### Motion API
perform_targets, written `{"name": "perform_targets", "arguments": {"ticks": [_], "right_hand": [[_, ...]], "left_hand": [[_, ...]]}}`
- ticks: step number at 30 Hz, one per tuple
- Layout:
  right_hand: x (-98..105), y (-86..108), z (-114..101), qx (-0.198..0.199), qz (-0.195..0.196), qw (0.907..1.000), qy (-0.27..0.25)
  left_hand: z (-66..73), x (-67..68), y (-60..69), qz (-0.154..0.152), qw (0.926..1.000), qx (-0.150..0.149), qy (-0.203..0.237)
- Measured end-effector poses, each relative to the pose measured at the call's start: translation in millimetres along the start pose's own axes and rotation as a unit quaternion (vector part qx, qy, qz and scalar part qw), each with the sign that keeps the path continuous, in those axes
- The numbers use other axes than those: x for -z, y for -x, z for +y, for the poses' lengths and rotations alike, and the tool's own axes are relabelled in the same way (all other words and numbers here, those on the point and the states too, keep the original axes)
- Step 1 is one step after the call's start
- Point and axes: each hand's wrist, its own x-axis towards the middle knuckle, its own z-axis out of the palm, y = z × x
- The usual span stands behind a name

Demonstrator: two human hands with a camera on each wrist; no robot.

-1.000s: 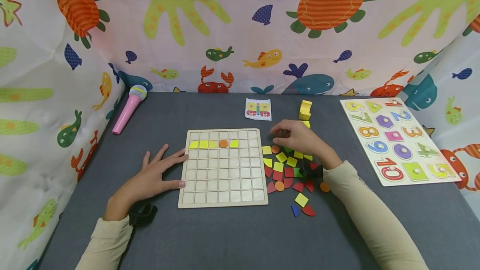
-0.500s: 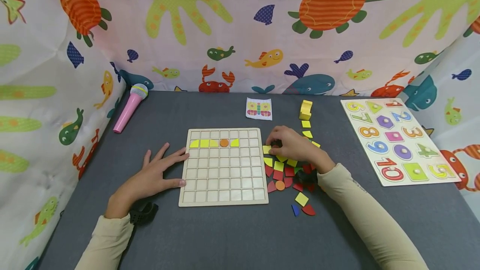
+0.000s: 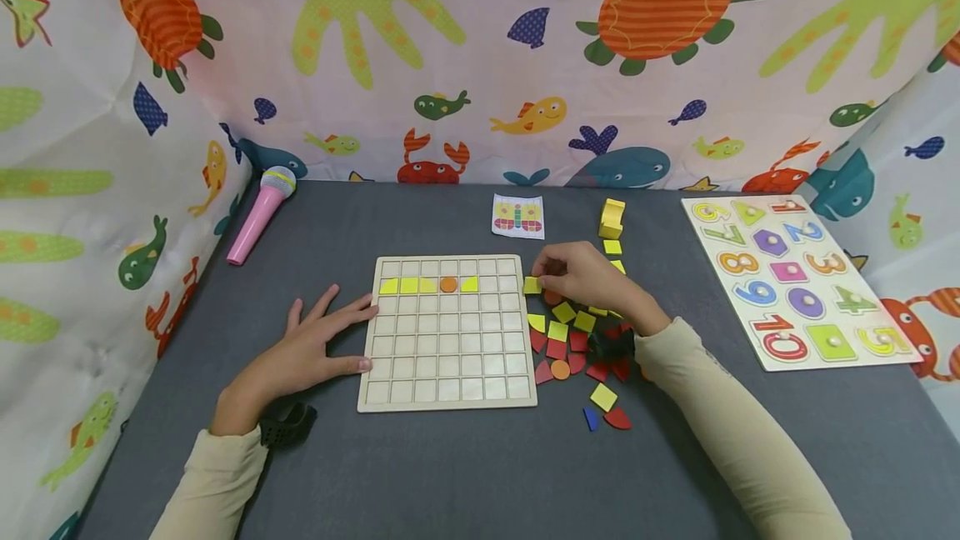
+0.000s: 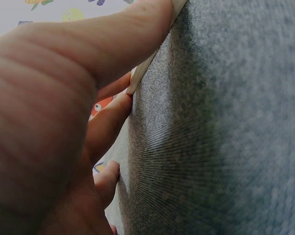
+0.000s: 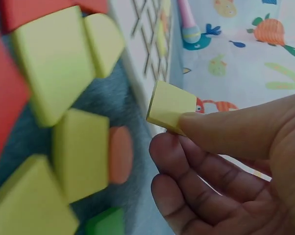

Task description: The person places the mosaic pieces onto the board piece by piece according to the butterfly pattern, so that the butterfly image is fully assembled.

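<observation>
The right hand [image 3: 588,282] pinches a yellow square [image 5: 169,105] between its thumb and fingers, just beside the far right corner of the wooden board [image 3: 447,346]. The left hand [image 3: 303,357] has its fingers spread out, and some of them touch the left side of the board. Four yellow pieces [image 3: 408,285] and one orange circle [image 3: 447,284] sit in squares near the board's far edge, and more colourful shapes [image 3: 557,332] lie on the table [image 3: 450,473].
</observation>
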Motion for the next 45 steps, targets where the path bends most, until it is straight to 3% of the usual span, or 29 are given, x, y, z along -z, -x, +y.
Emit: {"name": "perform_targets", "arguments": {"ticks": [8,18,28,36,45], "right_hand": [[-8,-19.2,-14,0.011,0.006,0.9996,-0.026],[-26,-41.1,-23,0.050,-0.008,0.9984,-0.023],[-38,-52.8,-25,0.076,-0.025,0.9954,0.053],[-45,-54.5,-28,0.120,-0.003,0.9892,0.084],[-28,-39.3,-24,0.071,-0.003,0.9952,0.068]], "left_hand": [[0.3,1.1,1.5,0.002,1.0000,0.000,0.004],[3.1,0.8,0.5,0.003,1.0000,-0.002,0.005],[2.3,1.0,0.2,0.004,1.0000,-0.002,0.004],[0.2,-0.1,0.8,0.006,1.0000,0.002,0.004],[-0.7,0.0,1.2,0.007,1.0000,-0.002,0.004]]}}
